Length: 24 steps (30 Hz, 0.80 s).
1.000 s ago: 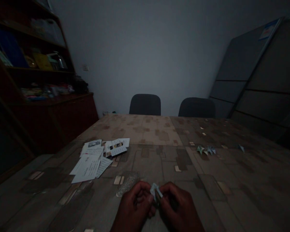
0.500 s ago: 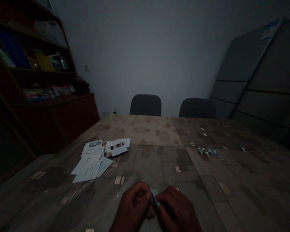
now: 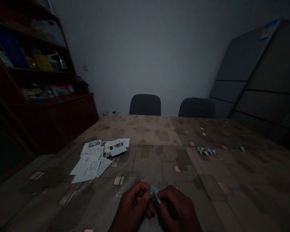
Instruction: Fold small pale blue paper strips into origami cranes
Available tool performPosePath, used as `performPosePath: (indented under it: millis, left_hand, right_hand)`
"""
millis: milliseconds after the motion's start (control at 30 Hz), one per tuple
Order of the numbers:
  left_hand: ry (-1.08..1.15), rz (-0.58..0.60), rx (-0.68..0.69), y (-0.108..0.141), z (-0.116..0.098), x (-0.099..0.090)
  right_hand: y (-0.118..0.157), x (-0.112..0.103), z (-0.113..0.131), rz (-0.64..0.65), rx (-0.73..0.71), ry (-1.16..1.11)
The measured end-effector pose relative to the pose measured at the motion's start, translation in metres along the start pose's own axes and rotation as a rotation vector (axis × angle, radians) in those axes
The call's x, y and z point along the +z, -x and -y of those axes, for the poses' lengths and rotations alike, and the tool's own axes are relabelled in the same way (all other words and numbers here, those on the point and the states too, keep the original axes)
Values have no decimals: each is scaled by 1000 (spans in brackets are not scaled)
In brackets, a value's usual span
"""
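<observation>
A small piece of folded paper (image 3: 155, 195), pale on one side and darker on the other, is held low over the near part of the table. My left hand (image 3: 134, 203) pinches its left side between thumb and index finger. From the right, my right hand (image 3: 177, 205) grips the opposite side with curled fingers. The fingers hide part of the paper, and the dim light blurs its folds.
Loose printed paper sheets (image 3: 88, 166) lie overlapping at the left on the patterned tablecloth (image 3: 147, 161). Several small folded paper pieces (image 3: 206, 150) stand at the right, with another folded piece (image 3: 241, 148) farther right. Two chairs (image 3: 145, 104) stand behind the table.
The paper between my fingers has opened a little, showing more of its pale face. Both hands stay in nearly the same place.
</observation>
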<state>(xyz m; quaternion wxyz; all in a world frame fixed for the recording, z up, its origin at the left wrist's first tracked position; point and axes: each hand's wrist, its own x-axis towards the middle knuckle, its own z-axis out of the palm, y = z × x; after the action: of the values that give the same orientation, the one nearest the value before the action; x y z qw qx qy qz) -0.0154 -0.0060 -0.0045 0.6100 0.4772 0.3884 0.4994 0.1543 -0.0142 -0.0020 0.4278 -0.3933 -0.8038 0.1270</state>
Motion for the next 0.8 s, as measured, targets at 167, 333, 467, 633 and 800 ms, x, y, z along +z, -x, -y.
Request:
performPosePath:
  millis: [167, 333, 467, 633, 800]
  left_hand:
    - [-106, -58, -13, 1, 0, 3]
    - [-131, -93, -36, 3, -6, 7]
    - [-137, -95, -28, 3, -8, 8]
    - [-121, -96, -35, 2, -8, 8]
    - [-108, -111, -66, 2, -7, 9]
  right_hand:
    - [0, -1, 1, -1, 30, -13]
    - [1, 0, 1, 14, 50, -4]
    - [1, 0, 1, 21, 58, -6]
    - [0, -2, 1, 11, 64, -20]
    - [0, -1, 1, 6, 73, -16]
